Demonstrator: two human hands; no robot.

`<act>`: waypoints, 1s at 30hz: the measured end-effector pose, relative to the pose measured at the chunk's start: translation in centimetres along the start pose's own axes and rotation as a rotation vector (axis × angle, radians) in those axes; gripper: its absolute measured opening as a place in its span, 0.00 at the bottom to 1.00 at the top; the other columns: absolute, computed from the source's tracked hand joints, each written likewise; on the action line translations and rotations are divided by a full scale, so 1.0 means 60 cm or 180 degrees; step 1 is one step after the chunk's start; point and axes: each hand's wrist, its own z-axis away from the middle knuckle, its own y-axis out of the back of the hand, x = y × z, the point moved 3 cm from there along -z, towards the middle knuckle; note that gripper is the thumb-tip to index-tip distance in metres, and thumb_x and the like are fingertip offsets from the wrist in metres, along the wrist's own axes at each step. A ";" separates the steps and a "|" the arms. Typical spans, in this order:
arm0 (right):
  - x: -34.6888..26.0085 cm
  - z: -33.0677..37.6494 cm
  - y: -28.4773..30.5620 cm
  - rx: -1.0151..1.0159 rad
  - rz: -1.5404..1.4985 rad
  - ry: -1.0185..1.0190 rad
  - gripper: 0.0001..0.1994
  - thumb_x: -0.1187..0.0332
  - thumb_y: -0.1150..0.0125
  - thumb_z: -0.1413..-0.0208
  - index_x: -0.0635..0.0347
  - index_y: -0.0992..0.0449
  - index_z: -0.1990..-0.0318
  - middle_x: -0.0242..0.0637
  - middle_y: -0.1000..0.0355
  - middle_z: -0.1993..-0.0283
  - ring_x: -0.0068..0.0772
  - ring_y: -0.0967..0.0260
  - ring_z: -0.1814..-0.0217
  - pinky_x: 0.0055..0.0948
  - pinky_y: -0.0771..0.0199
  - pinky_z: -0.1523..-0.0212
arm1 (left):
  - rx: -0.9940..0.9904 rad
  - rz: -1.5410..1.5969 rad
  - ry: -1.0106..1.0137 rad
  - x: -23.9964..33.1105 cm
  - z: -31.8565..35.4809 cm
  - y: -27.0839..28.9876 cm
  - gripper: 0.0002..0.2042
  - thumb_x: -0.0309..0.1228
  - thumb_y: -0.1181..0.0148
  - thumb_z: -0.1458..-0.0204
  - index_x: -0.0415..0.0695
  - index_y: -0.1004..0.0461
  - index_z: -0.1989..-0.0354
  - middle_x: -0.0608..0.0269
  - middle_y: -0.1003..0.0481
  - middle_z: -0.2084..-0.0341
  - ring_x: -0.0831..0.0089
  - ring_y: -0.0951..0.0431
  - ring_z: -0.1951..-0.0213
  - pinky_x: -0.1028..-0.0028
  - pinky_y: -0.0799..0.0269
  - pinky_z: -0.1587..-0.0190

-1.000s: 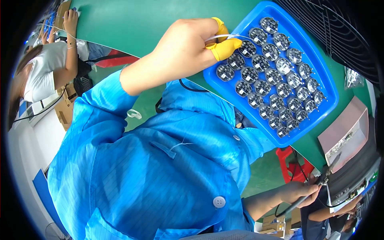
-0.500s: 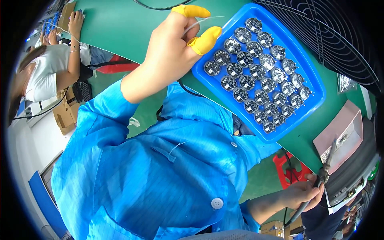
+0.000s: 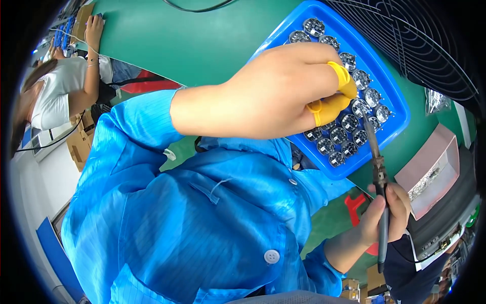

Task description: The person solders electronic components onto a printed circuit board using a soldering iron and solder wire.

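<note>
My left hand [image 3: 283,91], with yellow finger cots on thumb and forefinger, is pinched closed over the blue tray [image 3: 405,119]. The thin solder wire seen between these fingertips earlier is hidden now. Several small round circuit boards [image 3: 349,122] with white and dark parts lie in rows in the tray; my hand covers part of them. In my right hand [image 3: 390,215] is a soldering iron [image 3: 383,223], gripped by its dark handle. Its metal tip points up to a round board [image 3: 360,108] near my left fingertips; whether it touches cannot be made out.
A black wire fan guard [image 3: 405,45] stands at the tray's far right. Right of the tray are a pinkish open box [image 3: 430,167] with silvery bits inside and a clear bag [image 3: 436,101]. Another person's arm [image 3: 92,66] rests on the green table [image 3: 152,35] at far left.
My left hand has come right and down over the tray, its fingertips closing together. My right hand has raised the soldering iron up and left, bringing its tip in among the boards.
</note>
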 end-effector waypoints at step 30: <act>0.026 -0.031 -0.014 -0.0199 -0.0365 -0.0095 0.12 0.74 0.32 0.46 0.75 0.25 0.60 0.54 0.24 0.67 0.36 0.23 0.75 0.26 0.23 0.74 | -0.0553 -0.0888 -0.0402 -0.012 -0.019 -0.034 0.09 0.30 0.31 0.67 0.44 0.22 0.76 0.63 0.27 0.73 0.64 0.25 0.64 0.68 0.26 0.60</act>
